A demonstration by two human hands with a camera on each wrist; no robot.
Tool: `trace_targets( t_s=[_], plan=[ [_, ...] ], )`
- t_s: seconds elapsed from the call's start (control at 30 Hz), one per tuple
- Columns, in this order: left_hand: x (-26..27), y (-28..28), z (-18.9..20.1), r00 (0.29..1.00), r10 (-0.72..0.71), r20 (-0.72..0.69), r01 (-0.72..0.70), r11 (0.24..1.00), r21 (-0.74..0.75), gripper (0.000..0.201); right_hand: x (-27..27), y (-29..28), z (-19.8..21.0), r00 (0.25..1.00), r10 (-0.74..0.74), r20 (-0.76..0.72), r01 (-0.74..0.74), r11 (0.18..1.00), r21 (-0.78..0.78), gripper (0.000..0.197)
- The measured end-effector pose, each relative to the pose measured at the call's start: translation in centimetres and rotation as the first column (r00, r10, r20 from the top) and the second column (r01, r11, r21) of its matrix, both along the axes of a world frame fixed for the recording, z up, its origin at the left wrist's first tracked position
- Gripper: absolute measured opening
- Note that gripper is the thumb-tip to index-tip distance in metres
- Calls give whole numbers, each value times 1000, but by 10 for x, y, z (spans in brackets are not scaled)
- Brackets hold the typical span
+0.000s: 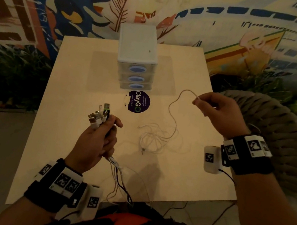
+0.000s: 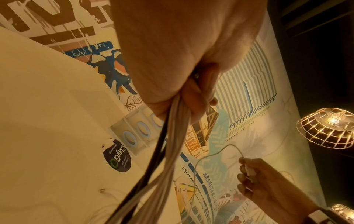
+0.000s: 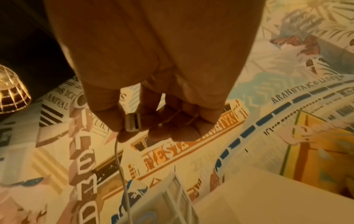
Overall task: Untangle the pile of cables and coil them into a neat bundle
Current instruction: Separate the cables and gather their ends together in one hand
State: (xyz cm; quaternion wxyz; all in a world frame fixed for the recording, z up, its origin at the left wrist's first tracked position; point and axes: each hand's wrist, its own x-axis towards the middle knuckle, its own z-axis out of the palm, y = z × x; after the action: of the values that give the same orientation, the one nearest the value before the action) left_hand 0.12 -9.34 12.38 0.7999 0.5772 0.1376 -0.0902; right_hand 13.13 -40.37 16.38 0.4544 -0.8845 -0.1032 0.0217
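From the head view, our left hand (image 1: 96, 143) is fisted around a bunch of cables (image 1: 118, 174), raised above the near part of the table (image 1: 70, 98). The USB plugs (image 1: 99, 115) fan out above our fingers, and the cords trail from the bottom of the fist over the near table edge. Our right hand (image 1: 220, 115) is lifted to the right, thumb and forefinger pinching the end of a thin white cable (image 1: 174, 105). That cable arcs up from the pinch, then snakes down to a loose tangle (image 1: 158, 142) lying on the table between our hands. At the far side stands a small drawer unit (image 1: 136, 56), and just in front of it a round dark sticker (image 1: 138, 101) is stuck to the tabletop.

From the left wrist, our left fingers (image 2: 197, 97) curl tightly around the bunch (image 2: 172, 151), one black cord among pale ones. Farther off, our right hand (image 2: 268, 181) holds the white cable (image 2: 210, 154) by its plug end. The sticker (image 2: 117, 159) and the drawers (image 2: 134, 136) show behind, and a wire-cage lamp (image 2: 329, 127) glows at the right.

From the right wrist, our right hand (image 3: 153, 91) grips a USB plug (image 3: 133, 122) between thumb and fingers, the others curled in. The cable (image 3: 119, 163) hangs straight down from it towards the drawer unit (image 3: 172, 204).
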Motion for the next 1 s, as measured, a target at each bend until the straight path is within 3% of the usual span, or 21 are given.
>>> trace_targets(
  t_s=[0.1, 0.3, 0.43, 0.5, 0.53, 0.6, 0.67, 0.77, 0.83, 1.0],
  plan=[
    [4, -6, 2, 999, -28, 38, 26, 998, 57, 35, -14, 6, 17, 998, 47, 33, -46, 998, -45, 12],
    [15, -30, 7, 979, -191, 75, 167, 954, 250, 38, -53, 57, 13, 937, 348, 14, -333, 908, -252, 17],
    [23, -38, 4, 953, -297, -63, 298, 875, 382, 41, -55, 77, 9, 934, 347, 82, -321, 918, -233, 26],
    [25, -37, 1, 959, -277, -53, 277, 890, 362, 38, -54, 77, 7, 957, 278, 83, -260, 950, -174, 20],
    [26, -36, 1, 963, -265, -48, 265, 897, 353, 40, -54, 75, 3, 968, 246, 47, -239, 964, -119, 25],
    [25, -36, 3, 971, -239, -26, 234, 912, 337, 46, -58, 74, -11, 966, 230, -113, -237, 970, -50, 55],
    [23, -34, 4, 977, -212, 27, 194, 931, 310, 47, -67, 77, -34, 904, 292, -311, -331, 940, -79, 70],
    [23, -30, 6, 979, -169, 109, 130, 945, 301, 45, -81, 80, -79, 812, 390, -434, -481, 868, -121, 32],
    [24, -25, 5, 985, -97, 146, 55, 962, 268, 39, -86, 76, -101, 824, 347, -448, -441, 889, -121, 32],
    [25, -5, -1, 981, 87, 172, -112, 984, 141, 32, -72, 43, -131, 910, 66, -409, -129, 983, -129, 42]
  ],
)
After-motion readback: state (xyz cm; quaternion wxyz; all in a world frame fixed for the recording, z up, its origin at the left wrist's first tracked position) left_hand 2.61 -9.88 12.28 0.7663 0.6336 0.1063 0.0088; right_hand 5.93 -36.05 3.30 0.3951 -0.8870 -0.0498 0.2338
